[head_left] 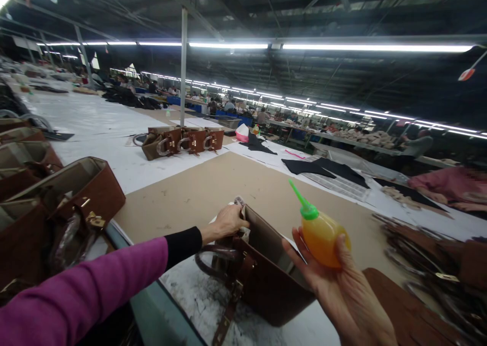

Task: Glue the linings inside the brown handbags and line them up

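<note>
A brown handbag [274, 290] with an open top stands tilted on the white, stained table edge in front of me. My left hand [227, 221] reaches over its far left end, fingers curled down at the rim; what they pinch there, if anything, is hidden. The bag's wrapped handle [216, 260] loops below my wrist, and a buckled strap hangs toward me. In my right hand [335, 290] is a squeeze bottle [323, 234] of orange-yellow liquid with a green nozzle pointing up and left. That hand is just right of the bag's rim.
Several brown handbags [87, 183] crowd the left side, and more [186, 140] stand in a row farther back. Brown bag pieces with handles [429, 254] lie at the right. Black cut pieces [323, 167] rest beyond the beige board [182, 183]. A person in a pink top [449, 183] sits at far right.
</note>
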The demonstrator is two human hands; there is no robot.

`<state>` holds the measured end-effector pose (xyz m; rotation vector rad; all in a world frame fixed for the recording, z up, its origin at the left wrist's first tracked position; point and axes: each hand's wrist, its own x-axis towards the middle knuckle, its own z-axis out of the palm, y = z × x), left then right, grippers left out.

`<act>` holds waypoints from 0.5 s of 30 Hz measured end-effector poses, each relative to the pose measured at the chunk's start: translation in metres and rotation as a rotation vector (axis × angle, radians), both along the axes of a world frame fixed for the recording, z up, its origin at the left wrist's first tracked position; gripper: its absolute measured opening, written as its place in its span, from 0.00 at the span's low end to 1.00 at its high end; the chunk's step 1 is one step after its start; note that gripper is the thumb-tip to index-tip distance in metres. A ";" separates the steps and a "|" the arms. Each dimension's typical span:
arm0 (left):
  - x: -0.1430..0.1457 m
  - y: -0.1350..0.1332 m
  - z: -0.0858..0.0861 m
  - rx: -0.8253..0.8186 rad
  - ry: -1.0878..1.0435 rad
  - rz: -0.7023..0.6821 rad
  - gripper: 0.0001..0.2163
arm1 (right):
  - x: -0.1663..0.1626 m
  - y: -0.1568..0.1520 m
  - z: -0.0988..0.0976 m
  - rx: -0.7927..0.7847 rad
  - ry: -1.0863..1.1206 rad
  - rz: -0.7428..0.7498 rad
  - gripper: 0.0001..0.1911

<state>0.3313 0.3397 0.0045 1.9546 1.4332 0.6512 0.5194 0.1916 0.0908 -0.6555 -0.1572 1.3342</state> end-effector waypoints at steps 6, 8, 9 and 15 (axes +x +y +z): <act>-0.003 0.000 -0.038 -0.306 -0.678 -0.101 0.11 | -0.002 0.000 0.009 -0.112 0.058 -0.078 0.46; -0.006 0.001 -0.043 -0.364 -0.697 -0.155 0.11 | -0.001 0.000 0.011 -0.147 0.065 -0.107 0.48; -0.008 0.002 -0.044 -0.385 -0.687 -0.171 0.11 | -0.001 0.001 0.012 -0.150 0.063 -0.118 0.48; -0.010 0.009 -0.046 -0.319 -0.579 -0.140 0.11 | 0.003 0.004 0.014 -0.144 0.089 -0.125 0.39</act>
